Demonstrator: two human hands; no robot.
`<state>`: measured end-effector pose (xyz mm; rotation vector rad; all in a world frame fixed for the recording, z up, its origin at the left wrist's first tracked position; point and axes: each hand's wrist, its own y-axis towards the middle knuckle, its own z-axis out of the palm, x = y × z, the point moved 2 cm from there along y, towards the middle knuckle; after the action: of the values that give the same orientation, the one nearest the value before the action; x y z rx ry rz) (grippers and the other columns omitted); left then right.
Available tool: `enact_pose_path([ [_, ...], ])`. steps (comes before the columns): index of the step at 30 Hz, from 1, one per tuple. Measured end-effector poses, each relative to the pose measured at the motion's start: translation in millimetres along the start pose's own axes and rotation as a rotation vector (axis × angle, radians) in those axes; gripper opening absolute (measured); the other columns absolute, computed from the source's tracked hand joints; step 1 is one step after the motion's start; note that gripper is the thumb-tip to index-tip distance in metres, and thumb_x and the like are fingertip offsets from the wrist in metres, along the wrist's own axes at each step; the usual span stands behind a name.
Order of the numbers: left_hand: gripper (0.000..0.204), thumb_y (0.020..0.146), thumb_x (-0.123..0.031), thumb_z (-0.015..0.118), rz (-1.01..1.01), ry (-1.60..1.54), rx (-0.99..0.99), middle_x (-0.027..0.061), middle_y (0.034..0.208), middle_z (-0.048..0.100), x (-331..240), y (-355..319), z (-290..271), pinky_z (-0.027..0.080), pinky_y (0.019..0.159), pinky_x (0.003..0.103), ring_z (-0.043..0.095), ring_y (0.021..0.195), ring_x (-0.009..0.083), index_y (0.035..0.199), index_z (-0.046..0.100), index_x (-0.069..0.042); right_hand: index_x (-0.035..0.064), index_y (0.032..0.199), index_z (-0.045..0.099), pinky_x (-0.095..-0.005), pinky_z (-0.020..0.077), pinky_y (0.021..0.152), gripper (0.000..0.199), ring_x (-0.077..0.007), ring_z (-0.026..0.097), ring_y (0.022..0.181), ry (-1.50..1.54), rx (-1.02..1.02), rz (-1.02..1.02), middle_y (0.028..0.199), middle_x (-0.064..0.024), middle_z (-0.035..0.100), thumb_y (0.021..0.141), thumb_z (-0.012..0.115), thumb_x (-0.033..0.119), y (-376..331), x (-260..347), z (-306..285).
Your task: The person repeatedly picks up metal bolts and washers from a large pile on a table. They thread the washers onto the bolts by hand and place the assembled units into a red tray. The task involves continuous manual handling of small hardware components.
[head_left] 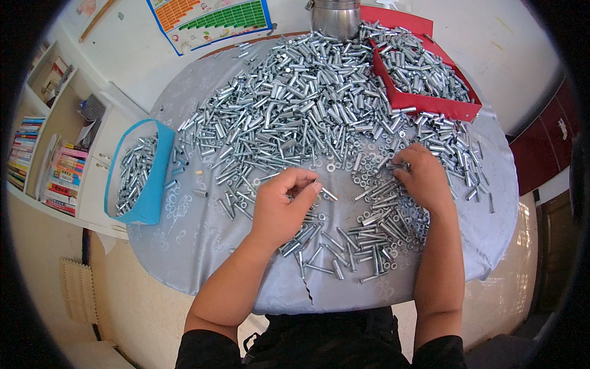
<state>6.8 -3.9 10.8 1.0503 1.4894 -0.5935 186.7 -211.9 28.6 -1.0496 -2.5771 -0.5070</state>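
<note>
- Left hand (281, 209) pinches a small silver bolt (328, 194) between fingertips, just above the bench (203, 246).
- Right hand (423, 178) is curled, fingertips grasping a small metal piece (402, 165) at the loose nuts (367, 167).
- Blue bin (153, 178) left, red tray (430, 101) beyond.

Bookshelf (43, 147), wall chart (212, 18), steel pot (335, 17)

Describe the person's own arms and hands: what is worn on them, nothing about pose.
Both forearms are bare, entering from the lower edge. Short black sleeves cover only the upper arms, near the shoulders. The left hand and the right hand wear no gloves. No watch, bracelet or ring can be seen on either wrist or on the fingers that show.
</note>
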Motion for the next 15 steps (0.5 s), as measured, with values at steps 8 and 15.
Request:
enact_pose_path([
  [8, 0.017, 0.087, -0.005, 0.065, -0.108, -0.342, -0.097, 0.0046, 0.088, 0.067, 3.5, 4.1, -6.0, 0.048, 0.064, 0.022, 0.059, 0.071, 0.0083, 0.104, 0.062, 0.000, 0.0047, 0.097, 0.065, -0.0392, 0.0506, 0.069, 0.018, -0.0336, 0.063, 0.078, 0.395, -0.058, -0.317, 0.086, -0.0142, 0.063, 0.080, 0.067, 0.009, -7.1, 56.6, 6.6],
  [15, 0.017, 0.087, -0.003, 0.065, -0.096, -0.373, -0.129, 0.0047, 0.089, 0.068, 3.2, 4.9, -3.5, 0.049, 0.065, 0.022, 0.060, 0.073, 0.0082, 0.103, 0.062, 0.000, 0.0068, 0.098, 0.065, -0.0399, 0.0502, 0.066, 0.018, -0.0321, 0.063, 0.076, 0.357, 0.011, -0.352, 0.084, -0.0122, 0.062, 0.081, 0.066, 0.011, -10.1, 66.9, 12.0],
])
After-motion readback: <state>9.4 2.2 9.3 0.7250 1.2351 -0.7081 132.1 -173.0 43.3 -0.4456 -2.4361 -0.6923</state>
